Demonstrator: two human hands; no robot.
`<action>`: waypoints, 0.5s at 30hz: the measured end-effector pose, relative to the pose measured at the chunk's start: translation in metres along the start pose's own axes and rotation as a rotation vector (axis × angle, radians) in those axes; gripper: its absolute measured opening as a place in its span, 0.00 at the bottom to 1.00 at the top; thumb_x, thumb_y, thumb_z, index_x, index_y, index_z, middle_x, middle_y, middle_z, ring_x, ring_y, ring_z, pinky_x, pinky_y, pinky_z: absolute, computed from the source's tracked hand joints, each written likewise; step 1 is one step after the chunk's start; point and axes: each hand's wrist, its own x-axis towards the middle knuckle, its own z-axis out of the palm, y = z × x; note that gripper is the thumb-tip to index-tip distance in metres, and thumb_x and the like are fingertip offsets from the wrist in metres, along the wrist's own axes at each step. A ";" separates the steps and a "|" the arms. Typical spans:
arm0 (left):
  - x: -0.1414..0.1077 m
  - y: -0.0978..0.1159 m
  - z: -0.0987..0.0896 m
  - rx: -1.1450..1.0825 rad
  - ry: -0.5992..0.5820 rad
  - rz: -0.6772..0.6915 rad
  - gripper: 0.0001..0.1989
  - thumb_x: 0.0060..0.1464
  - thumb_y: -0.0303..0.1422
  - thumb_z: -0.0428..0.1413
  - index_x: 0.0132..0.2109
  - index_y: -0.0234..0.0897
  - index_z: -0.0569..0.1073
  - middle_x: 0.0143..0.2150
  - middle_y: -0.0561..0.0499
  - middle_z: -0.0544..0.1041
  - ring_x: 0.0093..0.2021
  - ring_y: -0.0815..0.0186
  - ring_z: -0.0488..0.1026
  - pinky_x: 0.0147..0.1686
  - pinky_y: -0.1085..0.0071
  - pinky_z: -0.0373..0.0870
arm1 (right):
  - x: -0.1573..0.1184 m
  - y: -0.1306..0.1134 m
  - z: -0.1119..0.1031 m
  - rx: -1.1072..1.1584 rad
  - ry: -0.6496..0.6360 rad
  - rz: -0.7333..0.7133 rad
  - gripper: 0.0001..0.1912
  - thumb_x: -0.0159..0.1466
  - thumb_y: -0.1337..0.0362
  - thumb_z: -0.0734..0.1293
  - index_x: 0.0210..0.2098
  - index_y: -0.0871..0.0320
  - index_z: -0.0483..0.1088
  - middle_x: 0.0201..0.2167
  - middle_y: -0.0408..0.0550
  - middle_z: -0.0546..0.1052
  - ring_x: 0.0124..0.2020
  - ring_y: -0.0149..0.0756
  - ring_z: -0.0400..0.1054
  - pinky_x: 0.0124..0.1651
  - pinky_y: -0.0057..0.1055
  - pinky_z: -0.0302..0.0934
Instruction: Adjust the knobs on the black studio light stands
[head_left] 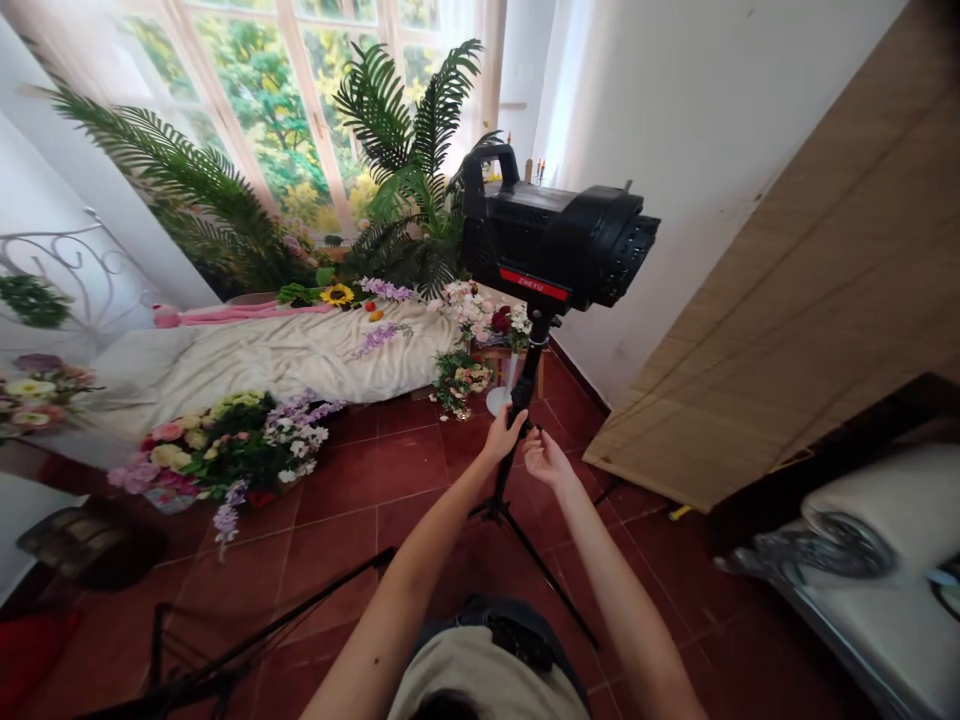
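A black studio light (555,235) with a top handle and a red label sits on a black tripod light stand (519,410), whose pole rises from the red tile floor. My left hand (501,436) is at the pole below the light, its fingers wrapped against it. My right hand (546,460) is palm up just to the right of the pole, with its fingers apart and curled. It holds nothing, and its fingertips are close to a small knob on the stand. The stand's legs spread on the floor below my hands.
Large flower bunches (225,455) lie left of the stand, beside a cream-draped bed (285,355). Palm fronds (409,170) stand before the window. A tan panel (757,290) leans at right, above a white padded seat (877,570). Another stand's black legs (225,650) cross the floor at lower left.
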 end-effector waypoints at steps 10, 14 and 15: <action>0.002 -0.004 0.004 0.074 0.030 0.042 0.19 0.52 0.45 0.53 0.46 0.37 0.66 0.40 0.49 0.73 0.40 0.67 0.70 0.45 0.68 0.67 | 0.005 -0.020 -0.014 -0.060 0.019 0.021 0.08 0.65 0.68 0.59 0.39 0.59 0.70 0.29 0.40 0.76 0.25 0.20 0.67 0.25 0.14 0.66; 0.002 -0.002 0.004 0.054 0.008 0.072 0.19 0.52 0.45 0.54 0.46 0.37 0.67 0.42 0.49 0.73 0.42 0.67 0.70 0.47 0.68 0.66 | 0.004 -0.028 -0.019 -0.038 0.031 0.102 0.08 0.65 0.69 0.59 0.40 0.60 0.69 0.30 0.41 0.76 0.26 0.19 0.68 0.26 0.12 0.66; 0.002 -0.001 0.003 0.049 -0.002 0.081 0.19 0.52 0.45 0.54 0.45 0.37 0.67 0.41 0.48 0.73 0.42 0.67 0.70 0.47 0.69 0.66 | 0.004 -0.029 -0.020 -0.021 0.022 0.122 0.08 0.65 0.70 0.59 0.41 0.60 0.69 0.30 0.41 0.77 0.26 0.18 0.68 0.27 0.11 0.66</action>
